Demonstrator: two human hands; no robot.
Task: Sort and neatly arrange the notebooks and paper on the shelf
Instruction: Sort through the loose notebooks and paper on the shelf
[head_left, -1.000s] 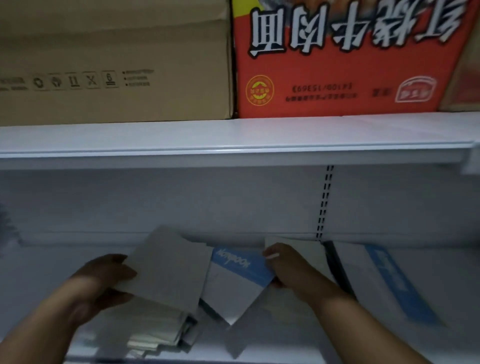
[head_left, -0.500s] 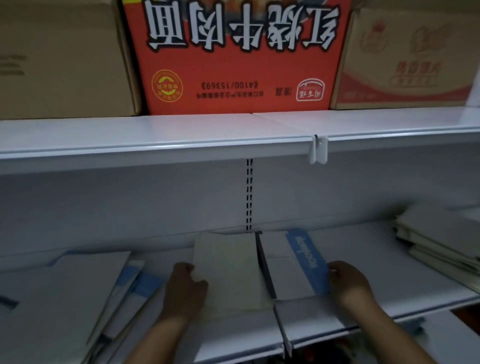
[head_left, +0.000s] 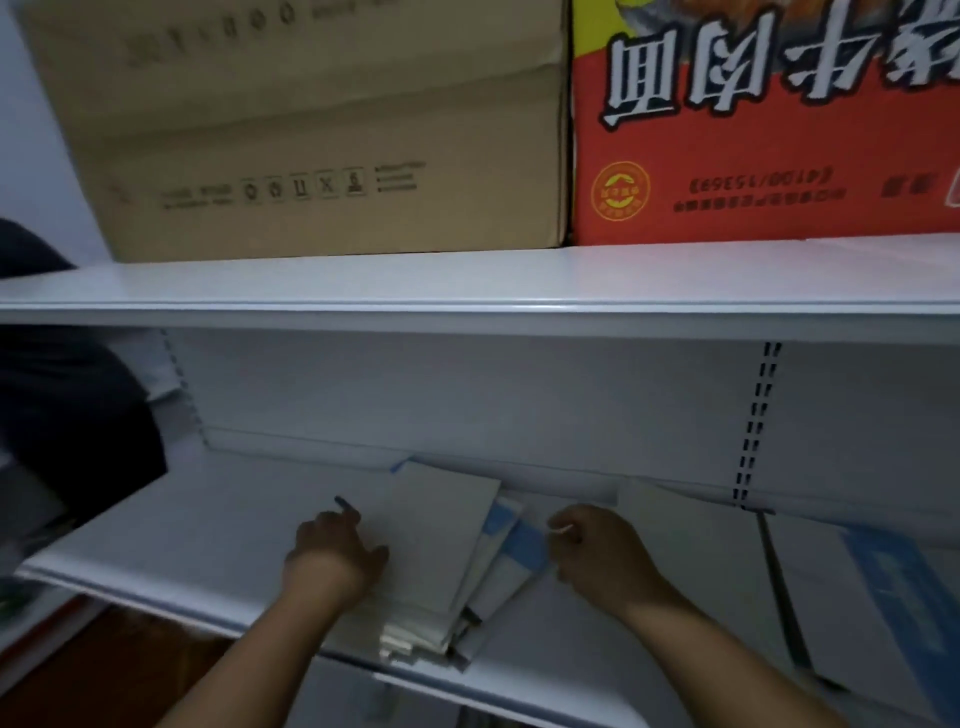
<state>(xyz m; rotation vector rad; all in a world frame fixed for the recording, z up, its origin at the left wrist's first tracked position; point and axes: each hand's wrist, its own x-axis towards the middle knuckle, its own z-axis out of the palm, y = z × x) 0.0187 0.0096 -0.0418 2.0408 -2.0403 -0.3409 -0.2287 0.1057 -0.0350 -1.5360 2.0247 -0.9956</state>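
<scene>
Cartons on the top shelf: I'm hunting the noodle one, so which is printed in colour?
The red carton on the right, with large white upside-down characters; the brown carton beside it is plain cardboard.

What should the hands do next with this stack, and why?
Probably squeeze inward to square the stack: the left hand rests on its top sheet, the right hand is at the blue-banded notebooks, which fan out rightward, with uneven front edges.

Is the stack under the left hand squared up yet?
No: the stack fans out, blue-banded notebooks sticking out right of the left hand.
</scene>
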